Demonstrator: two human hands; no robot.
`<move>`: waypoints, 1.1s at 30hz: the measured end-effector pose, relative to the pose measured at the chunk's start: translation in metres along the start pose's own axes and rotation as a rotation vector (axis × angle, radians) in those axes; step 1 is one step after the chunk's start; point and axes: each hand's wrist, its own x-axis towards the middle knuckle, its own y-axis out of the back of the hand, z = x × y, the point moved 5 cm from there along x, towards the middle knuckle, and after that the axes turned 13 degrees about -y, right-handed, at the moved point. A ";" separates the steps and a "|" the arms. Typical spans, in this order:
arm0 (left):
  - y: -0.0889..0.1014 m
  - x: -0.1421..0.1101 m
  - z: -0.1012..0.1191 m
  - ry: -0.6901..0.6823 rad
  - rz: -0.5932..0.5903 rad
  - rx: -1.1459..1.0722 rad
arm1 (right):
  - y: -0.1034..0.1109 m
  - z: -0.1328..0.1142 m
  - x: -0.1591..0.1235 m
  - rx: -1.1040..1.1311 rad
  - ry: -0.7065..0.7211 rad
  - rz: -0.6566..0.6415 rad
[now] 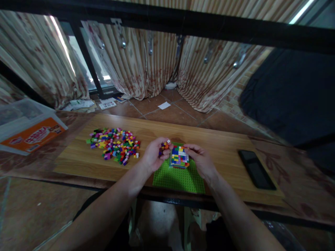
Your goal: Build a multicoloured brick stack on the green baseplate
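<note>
A block of stacked, many-coloured toy bricks (180,157) stands on a green studded baseplate (178,180). My left hand (155,153) is just left of the stack, its fingers curled around several small toy bricks (164,145), among them orange, purple and white ones. At the stack's right side is my right hand (201,158), with thumb and index finger brought together at its upper right edge. Whether a brick sits between those fingertips is too small to tell. The fingers hide part of the stack's back right corner.
Loose bricks (115,143) lie in a heap on the left of the wooden board (222,153). A black phone-like device (257,169) rests at the right. A clear plastic box with an orange label (34,135) stands far left. A dark bar (167,14) crosses overhead.
</note>
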 end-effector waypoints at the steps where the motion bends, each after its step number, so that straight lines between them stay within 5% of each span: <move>1: 0.000 0.000 0.000 -0.002 0.001 0.003 | 0.000 0.000 0.001 0.000 -0.001 0.000; 13: 0.003 0.001 0.001 0.006 0.014 0.066 | -0.005 0.000 0.005 0.017 0.053 0.013; 17: 0.002 -0.001 0.006 -0.005 0.029 0.106 | 0.012 -0.018 0.009 -0.053 0.189 0.083; 19: 0.002 -0.001 0.008 -0.008 0.030 0.130 | 0.038 -0.037 0.010 -0.146 0.304 0.213; 22: 0.006 0.001 0.011 -0.017 0.053 0.169 | 0.097 -0.066 0.001 -0.382 0.415 0.578; 26: 0.010 0.003 0.016 -0.026 0.063 0.200 | 0.184 -0.078 -0.026 -0.719 0.291 1.024; 30: 0.014 0.004 0.025 -0.039 0.090 0.213 | 0.246 -0.061 -0.044 -0.914 0.022 1.079; 33: 0.014 0.006 0.031 -0.054 0.104 0.204 | 0.265 -0.052 -0.048 -0.911 -0.031 1.060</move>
